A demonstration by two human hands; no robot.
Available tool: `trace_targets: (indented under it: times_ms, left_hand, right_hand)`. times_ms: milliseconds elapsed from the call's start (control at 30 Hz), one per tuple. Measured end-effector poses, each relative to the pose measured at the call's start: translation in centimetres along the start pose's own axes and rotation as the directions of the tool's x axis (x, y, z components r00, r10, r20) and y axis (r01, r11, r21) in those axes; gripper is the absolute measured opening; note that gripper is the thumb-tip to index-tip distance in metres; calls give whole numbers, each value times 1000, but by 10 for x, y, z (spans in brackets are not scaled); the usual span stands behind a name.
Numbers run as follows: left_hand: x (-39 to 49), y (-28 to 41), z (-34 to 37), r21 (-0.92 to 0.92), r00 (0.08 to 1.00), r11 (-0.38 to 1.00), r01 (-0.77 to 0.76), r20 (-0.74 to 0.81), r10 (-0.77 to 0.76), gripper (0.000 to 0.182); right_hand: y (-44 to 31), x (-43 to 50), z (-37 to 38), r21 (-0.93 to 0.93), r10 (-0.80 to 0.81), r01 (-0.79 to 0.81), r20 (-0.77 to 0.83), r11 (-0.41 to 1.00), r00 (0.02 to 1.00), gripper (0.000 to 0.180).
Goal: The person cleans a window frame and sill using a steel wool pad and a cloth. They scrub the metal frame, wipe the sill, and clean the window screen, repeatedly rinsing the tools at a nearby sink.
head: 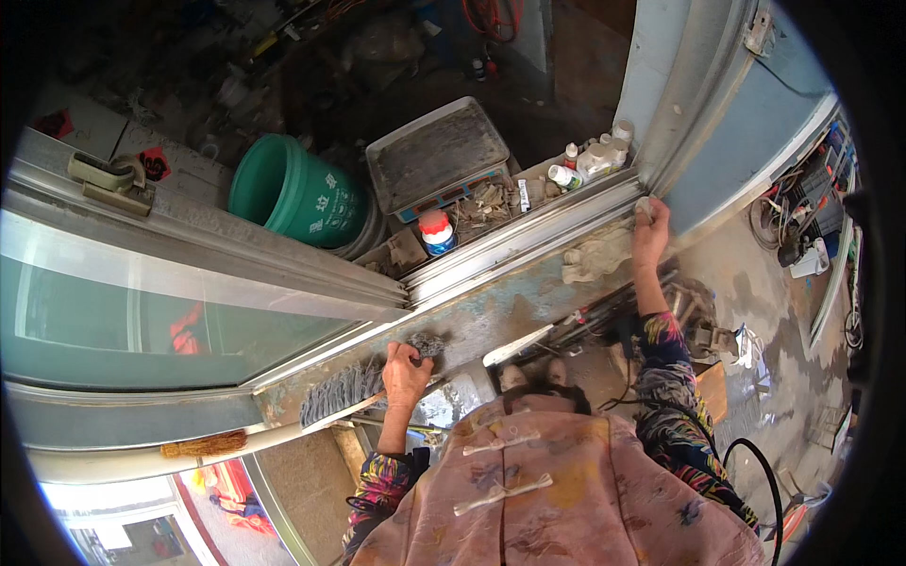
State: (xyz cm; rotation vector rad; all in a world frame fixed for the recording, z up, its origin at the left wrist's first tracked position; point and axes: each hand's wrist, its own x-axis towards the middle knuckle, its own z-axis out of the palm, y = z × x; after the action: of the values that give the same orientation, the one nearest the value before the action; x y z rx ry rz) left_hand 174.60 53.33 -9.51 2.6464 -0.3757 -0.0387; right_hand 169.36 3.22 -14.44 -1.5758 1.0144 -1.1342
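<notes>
My left hand (405, 378) is at the window ledge (509, 301), its fingers curled at the edge of a grey wire scouring pad (427, 344). Just left of that hand lies a brush with grey bristles (343, 391). At the ledge's right end, my right hand (651, 230) pinches a small pale wad (643, 206), perhaps cloth, close to the aluminium window track (524, 240). A crumpled off-white cloth (598, 256) lies on the ledge beside my right wrist. Paint on the ledge is worn and patchy.
Inside the window stand a green plastic bucket (304, 194), a platform scale (439, 156), a red-capped bottle (437, 232) and several small bottles (598, 159). A sliding glass pane (177, 311) covers the left side. Tools and a black cable (761, 453) are at right.
</notes>
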Motion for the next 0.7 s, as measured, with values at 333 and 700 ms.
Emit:
trace_targets:
  times_ms: [333, 700]
  left_hand:
    - [0, -3, 2, -7, 1000, 1000, 11, 4, -11, 22]
    - [0, 1, 1, -38, 1000, 999, 13, -2, -14, 24]
  right_hand:
    - [-5, 5, -6, -468, -125, 180, 148, 865, 981, 30]
    - [-15, 23, -1, -718, -85, 255, 265, 648, 961, 20]
